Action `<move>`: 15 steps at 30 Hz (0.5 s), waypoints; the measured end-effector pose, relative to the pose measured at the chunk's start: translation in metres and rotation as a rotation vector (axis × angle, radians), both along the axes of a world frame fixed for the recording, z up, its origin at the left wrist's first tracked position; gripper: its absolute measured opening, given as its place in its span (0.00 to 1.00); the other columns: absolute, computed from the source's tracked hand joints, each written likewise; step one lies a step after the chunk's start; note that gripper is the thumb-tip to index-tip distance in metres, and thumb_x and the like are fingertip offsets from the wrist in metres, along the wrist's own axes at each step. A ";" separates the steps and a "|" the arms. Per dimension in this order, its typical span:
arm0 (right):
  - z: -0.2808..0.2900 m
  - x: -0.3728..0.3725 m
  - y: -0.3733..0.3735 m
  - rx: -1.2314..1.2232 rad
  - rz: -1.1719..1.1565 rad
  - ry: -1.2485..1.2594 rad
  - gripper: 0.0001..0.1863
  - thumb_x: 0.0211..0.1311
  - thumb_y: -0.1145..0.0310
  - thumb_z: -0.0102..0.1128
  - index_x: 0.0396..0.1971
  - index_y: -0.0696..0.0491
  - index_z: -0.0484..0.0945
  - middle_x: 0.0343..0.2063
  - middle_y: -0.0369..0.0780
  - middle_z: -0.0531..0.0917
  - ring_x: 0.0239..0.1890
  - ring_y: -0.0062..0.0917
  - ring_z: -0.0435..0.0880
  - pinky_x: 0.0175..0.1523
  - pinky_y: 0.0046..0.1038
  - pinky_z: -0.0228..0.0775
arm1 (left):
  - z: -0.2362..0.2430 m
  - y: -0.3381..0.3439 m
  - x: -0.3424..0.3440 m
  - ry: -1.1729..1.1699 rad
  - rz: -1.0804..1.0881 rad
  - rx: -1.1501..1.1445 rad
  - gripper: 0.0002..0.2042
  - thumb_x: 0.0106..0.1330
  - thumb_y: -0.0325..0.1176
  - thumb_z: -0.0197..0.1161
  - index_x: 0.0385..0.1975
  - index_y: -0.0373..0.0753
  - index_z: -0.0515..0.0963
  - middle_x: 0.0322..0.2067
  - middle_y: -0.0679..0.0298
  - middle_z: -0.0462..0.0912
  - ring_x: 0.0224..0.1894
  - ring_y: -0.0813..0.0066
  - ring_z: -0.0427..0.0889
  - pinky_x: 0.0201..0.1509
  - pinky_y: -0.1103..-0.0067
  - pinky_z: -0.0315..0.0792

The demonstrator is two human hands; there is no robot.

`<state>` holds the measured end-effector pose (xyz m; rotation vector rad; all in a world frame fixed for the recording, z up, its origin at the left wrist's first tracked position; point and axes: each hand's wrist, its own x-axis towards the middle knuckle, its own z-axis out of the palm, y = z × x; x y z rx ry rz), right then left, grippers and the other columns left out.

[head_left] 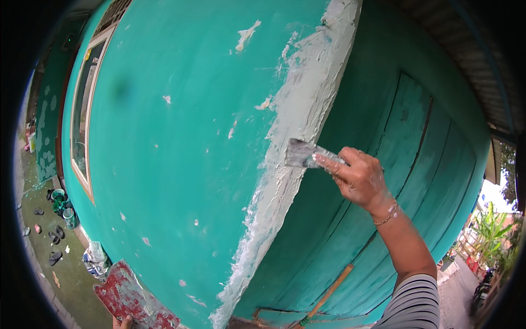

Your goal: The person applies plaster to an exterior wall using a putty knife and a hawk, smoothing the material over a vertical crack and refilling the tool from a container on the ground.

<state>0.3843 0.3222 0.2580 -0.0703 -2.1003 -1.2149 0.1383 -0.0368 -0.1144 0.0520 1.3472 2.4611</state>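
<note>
My right hand (pixel 359 178) is closed round a putty knife (pixel 301 154) smeared with white filler. Its flat blade lies against the wall corner, on a broad band of rough, whitish filler (pixel 298 104) that runs from the top down to the lower middle. Green paint covers the wall (pixel 181 137) on both sides of this band. At the lower left, my left hand (pixel 124 322) grips the edge of a red board (pixel 134 296) caked with grey-white filler. Only a thumb and a bit of that hand show; the rest is cut off by the frame.
White patches dot the left wall, which has a framed window (pixel 85 109). Sandals (pixel 56 236), buckets (pixel 69 217) and a white bag (pixel 96 259) are on the floor at left. A wooden-handled pole (pixel 329 290) leans by a green panelled door (pixel 405 159). Plants (pixel 489 227) grow at far right.
</note>
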 end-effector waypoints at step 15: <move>0.065 0.003 -0.006 -0.299 0.254 0.181 0.21 0.57 0.76 0.62 0.52 0.45 0.82 0.23 0.36 0.73 0.22 0.26 0.71 0.29 0.24 0.68 | -0.070 -0.015 -0.023 0.166 0.051 -0.118 0.18 0.65 0.31 0.59 0.52 0.30 0.72 0.44 0.52 0.79 0.41 0.66 0.80 0.41 0.69 0.77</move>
